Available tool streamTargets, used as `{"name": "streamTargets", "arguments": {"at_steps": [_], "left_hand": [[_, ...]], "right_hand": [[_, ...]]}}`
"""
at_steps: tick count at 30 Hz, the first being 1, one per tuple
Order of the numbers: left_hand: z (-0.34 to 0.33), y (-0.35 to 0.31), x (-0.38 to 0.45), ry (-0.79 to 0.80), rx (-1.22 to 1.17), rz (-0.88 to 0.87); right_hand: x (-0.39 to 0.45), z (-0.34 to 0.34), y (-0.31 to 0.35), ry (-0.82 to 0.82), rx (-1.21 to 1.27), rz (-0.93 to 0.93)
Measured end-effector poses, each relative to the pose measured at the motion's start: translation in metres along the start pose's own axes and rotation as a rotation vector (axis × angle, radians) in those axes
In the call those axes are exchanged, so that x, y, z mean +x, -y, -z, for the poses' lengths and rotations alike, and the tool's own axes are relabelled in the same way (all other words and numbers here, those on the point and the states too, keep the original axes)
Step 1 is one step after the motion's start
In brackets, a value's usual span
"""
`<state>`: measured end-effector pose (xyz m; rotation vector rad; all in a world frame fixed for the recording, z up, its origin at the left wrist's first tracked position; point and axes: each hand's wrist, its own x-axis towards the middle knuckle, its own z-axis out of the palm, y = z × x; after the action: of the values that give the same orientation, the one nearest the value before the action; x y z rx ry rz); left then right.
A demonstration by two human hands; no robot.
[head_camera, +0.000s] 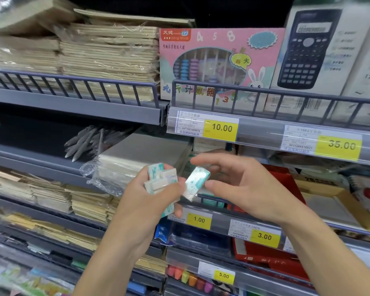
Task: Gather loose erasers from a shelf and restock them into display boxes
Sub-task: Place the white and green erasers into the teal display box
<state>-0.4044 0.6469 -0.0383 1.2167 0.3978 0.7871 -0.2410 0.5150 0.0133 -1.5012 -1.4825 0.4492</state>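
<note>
The left hand grips a small stack of teal-and-white erasers, fingers curled round them in front of the shelf rail, while the right hand pinches one more wrapped eraser between thumb and fingers, just beside the stack. The risk lies in the handover: the left grip already looks full (the lowest eraser peeks out near the 1.00 price tag), so pressing another one in could squeeze a piece loose and drop it among the lower shelves. The slick wrappers probably slide easily against each other. No display box is clearly identifiable here, so the destination is uncertain.
</note>
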Motion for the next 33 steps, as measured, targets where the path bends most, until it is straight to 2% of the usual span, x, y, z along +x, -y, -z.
{"name": "streamTargets", "arguments": {"at_steps": [4,7,10,14,17,25,33], "left_hand": [[-0.001,0.001,0.003,-0.026,0.001,0.014],[-0.001,0.003,0.005,-0.056,-0.005,0.019],[0.003,0.005,0.007,-0.059,0.014,0.043],[0.006,0.005,0.006,-0.053,0.005,0.064],[0.008,0.005,0.007,-0.05,0.006,0.06],[0.016,0.007,0.008,-0.007,0.049,0.045],[0.021,0.006,0.011,0.023,0.077,0.034]], "right_hand": [[0.001,0.007,0.001,0.055,-0.266,0.073],[0.001,0.013,-0.003,0.018,-0.336,0.073],[0.004,0.023,-0.015,-0.116,-0.435,-0.064],[0.022,0.032,-0.031,-0.246,-0.53,-0.338],[0.038,0.032,-0.04,-0.215,-0.647,-0.468],[0.06,0.02,-0.053,-0.132,-0.789,-0.492],[0.066,0.012,-0.053,-0.123,-0.88,-0.562]]}}
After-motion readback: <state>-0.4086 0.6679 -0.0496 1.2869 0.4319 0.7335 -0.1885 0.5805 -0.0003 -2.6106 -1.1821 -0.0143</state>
